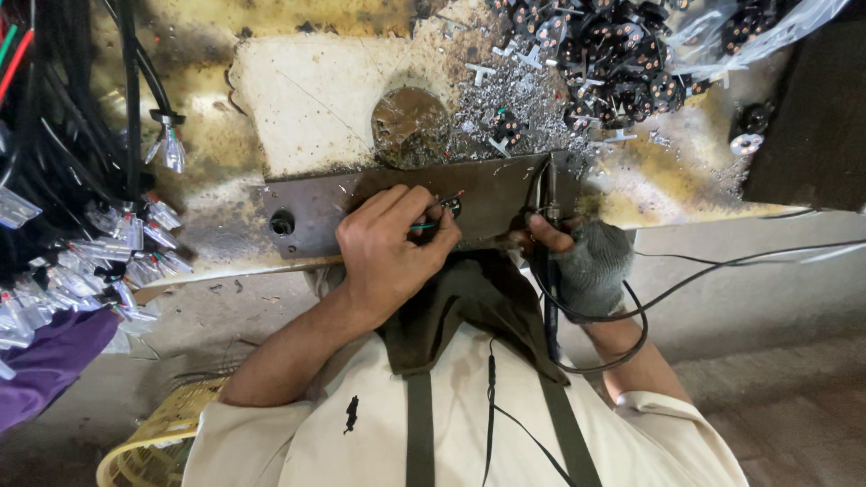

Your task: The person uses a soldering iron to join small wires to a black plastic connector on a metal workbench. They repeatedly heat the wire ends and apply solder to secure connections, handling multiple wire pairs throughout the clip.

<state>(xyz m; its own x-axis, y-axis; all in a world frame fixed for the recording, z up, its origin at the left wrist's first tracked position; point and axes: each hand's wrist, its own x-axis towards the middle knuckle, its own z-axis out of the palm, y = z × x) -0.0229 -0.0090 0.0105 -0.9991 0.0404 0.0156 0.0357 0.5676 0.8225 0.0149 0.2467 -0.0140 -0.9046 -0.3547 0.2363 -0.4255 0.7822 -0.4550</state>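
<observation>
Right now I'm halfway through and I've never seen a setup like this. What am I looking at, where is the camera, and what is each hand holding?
There is no machine here: a person works with two hands, and the single camera sits on their head, looking down over their chest and arms.

The left hand pinches a small dark part with thin green and red wires against a dark metal plate at the edge of a stained, worn workbench. The right hand, in a grey fingerless glove, grips a slim pen-like tool with a black cable trailing off to the side; its tip rests on the plate.

Further back lie metal shavings and a clear bag of small black parts. On the left hang bundles of wires with clear plastic connectors. A yellow basket sits below.
</observation>
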